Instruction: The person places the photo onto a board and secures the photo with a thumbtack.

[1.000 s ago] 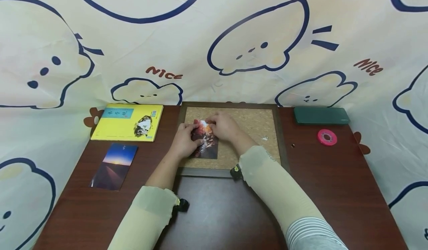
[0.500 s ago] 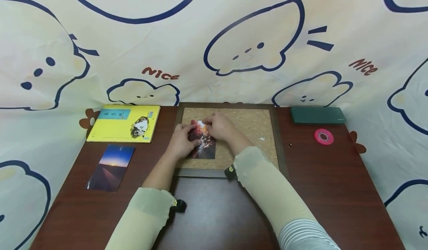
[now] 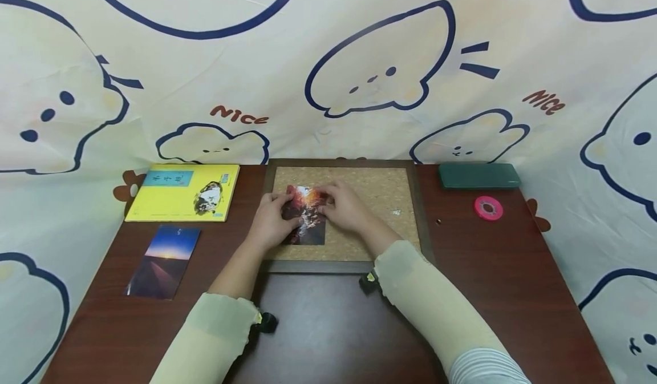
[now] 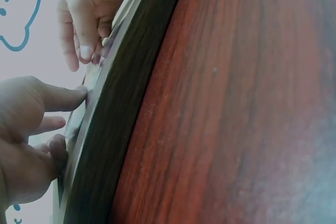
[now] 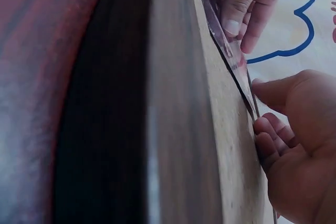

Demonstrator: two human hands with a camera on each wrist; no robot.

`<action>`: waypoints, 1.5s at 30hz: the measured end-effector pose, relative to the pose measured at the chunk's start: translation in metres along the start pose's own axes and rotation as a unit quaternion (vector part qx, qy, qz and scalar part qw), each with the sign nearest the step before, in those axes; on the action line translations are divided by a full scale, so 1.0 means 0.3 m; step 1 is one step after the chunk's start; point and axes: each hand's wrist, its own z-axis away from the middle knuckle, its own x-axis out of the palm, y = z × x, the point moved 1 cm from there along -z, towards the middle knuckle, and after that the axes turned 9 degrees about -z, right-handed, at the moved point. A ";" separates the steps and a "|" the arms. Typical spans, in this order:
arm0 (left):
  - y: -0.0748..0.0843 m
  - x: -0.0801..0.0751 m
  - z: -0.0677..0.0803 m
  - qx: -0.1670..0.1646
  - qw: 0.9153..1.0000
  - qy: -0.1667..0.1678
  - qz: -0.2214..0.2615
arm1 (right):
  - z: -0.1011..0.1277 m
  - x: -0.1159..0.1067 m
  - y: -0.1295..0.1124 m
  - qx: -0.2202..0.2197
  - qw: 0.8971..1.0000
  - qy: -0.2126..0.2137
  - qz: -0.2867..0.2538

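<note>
Lying beneath the fingertips of both hands, a glossy rectangular card (image 3: 310, 217) bears a print, red-orange above and dark below. The left hand (image 3: 270, 221) is at its left side, thumb laid over the smooth face and fingers spread toward the upper left corner; the right hand (image 3: 346, 206) is at the upper right, thumb and forefinger slightly parted, tips touching the card. Whether either hand pinches the card or merely presses it cannot be told. Under the grip: a tan, flecked, cork-like panel (image 3: 385, 193), with a small white patch (image 3: 396, 213) right of the card, bordered by a squared wood-grain frame (image 3: 313, 267). Left of the grip: an oblong sunset print (image 3: 163, 264), glossy, and beyond it a flat yellow book (image 3: 169, 204) with a blue label. Right of the grip, in order: a tiny brown object (image 3: 438, 222), a pink ring-shaped roll (image 3: 479, 211) and a long green box (image 3: 479, 176). Beneath all these: a reddish-brown, streaked tabletop (image 3: 513, 287). Farthest, behind the grip: a softly creased white cloth (image 3: 256, 76) with thick blue outlines
</note>
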 end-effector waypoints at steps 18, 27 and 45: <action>-0.033 -0.028 0.112 0.054 0.998 0.042 0.014 | 0.167 -0.054 0.030 -0.016 0.998 0.021 -0.049; -0.042 -0.058 0.159 0.062 0.996 0.068 0.020 | 0.261 -0.097 0.067 -0.022 0.998 0.053 -0.041; -0.118 -0.097 0.236 0.071 0.993 0.092 0.024 | 0.400 -0.183 0.086 -0.029 0.996 0.081 -0.031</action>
